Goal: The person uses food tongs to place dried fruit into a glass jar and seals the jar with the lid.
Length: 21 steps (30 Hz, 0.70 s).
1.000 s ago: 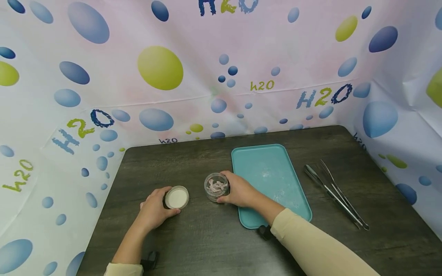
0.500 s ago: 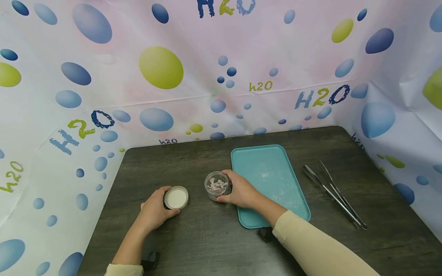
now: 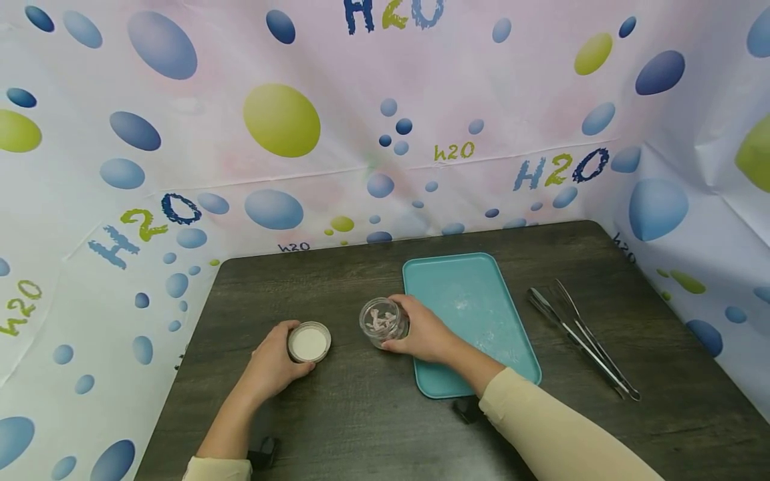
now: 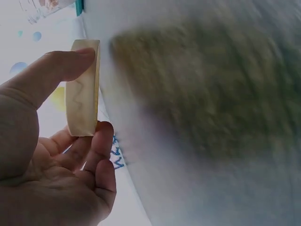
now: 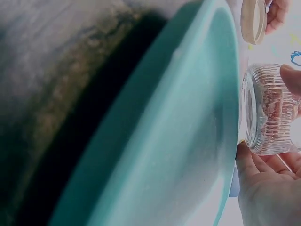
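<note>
My left hand [image 3: 272, 366] pinches a round, pale lid [image 3: 309, 343] by its edge, with the whitish inner face turned up. In the left wrist view the lid [image 4: 83, 101] shows from the side, thumb on one side and fingers on the other. A clear glass jar [image 3: 383, 323], open at the top, is gripped by my right hand [image 3: 426, 335] at its right side. Whitish-pink strips lie inside it, and the jar leans a little to the left. Ribbed walls of the jar [image 5: 270, 110] show in the right wrist view. Lid and jar stand apart.
A turquoise tray [image 3: 475, 307] lies right of the jar, partly under my right forearm. Farther right, metal tongs [image 3: 583, 341] rest on the dark wooden table [image 3: 337, 427]. A patterned sheet [image 3: 337, 133] hangs behind and beside the table.
The jar has moved slightly right and tipped so its mouth turns somewhat left, with the strips shifted inside. The left hand with the lid has barely moved.
</note>
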{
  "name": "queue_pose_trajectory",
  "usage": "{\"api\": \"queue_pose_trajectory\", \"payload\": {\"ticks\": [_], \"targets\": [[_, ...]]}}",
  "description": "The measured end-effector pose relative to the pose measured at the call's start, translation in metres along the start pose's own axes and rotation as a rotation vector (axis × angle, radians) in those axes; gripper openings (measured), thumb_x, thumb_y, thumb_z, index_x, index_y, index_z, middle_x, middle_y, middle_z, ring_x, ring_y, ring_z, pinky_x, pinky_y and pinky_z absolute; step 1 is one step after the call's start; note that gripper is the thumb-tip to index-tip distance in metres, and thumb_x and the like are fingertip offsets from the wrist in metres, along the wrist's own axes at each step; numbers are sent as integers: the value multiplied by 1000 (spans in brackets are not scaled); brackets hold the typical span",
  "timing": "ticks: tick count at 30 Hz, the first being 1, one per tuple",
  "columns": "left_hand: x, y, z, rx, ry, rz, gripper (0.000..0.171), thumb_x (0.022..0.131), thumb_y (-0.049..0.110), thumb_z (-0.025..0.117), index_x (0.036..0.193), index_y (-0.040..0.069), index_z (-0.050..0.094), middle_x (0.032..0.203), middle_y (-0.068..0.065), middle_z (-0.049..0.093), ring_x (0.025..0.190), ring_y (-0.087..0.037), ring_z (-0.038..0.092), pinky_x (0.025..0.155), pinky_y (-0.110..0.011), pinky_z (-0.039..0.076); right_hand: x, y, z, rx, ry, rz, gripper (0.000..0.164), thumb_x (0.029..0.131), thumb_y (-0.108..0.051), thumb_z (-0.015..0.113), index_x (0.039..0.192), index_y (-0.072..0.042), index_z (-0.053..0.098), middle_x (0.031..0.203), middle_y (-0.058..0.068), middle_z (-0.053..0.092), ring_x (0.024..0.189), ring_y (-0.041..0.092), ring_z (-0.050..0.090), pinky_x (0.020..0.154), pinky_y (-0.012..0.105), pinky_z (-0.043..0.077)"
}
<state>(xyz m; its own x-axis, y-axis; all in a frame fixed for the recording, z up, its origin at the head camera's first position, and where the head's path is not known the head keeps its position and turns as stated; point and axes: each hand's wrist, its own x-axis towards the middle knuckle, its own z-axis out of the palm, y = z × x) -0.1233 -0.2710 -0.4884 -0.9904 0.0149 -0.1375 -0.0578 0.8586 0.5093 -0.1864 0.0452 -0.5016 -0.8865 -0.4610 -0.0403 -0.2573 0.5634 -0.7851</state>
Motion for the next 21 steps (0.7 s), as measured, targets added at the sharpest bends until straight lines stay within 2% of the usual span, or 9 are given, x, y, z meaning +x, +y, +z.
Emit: {"api": "queue_pose_trajectory", "payload": {"ticks": [8, 17, 21], "targets": [[1, 13, -2, -18, 19, 82, 88, 86, 20, 92, 156, -6, 45, 152, -31, 57, 137, -50, 60, 109, -68, 53, -3, 0, -5, -8, -8, 8, 91, 90, -32, 92, 163, -10, 44, 156, 13, 54, 137, 30, 61, 112, 53, 55], [2, 35, -3, -53, 4, 123, 86, 88, 22, 89, 159, -1, 46, 153, -28, 54, 137, -47, 56, 107, -66, 54, -4, -2, -10, 10, -15, -16, 89, 90, -30, 90, 163, -10, 44, 155, 13, 52, 136, 31, 59, 113, 54, 53], [3, 47, -2, -68, -9, 163, 86, 88, 23, 89, 160, 2, 47, 154, -26, 53, 138, -45, 55, 107, -64, 56, -5, -4, -10, 4, -10, -35, 88, 90, -29, 90, 163, -9, 44, 154, 14, 52, 134, 30, 60, 112, 53, 54]]}}
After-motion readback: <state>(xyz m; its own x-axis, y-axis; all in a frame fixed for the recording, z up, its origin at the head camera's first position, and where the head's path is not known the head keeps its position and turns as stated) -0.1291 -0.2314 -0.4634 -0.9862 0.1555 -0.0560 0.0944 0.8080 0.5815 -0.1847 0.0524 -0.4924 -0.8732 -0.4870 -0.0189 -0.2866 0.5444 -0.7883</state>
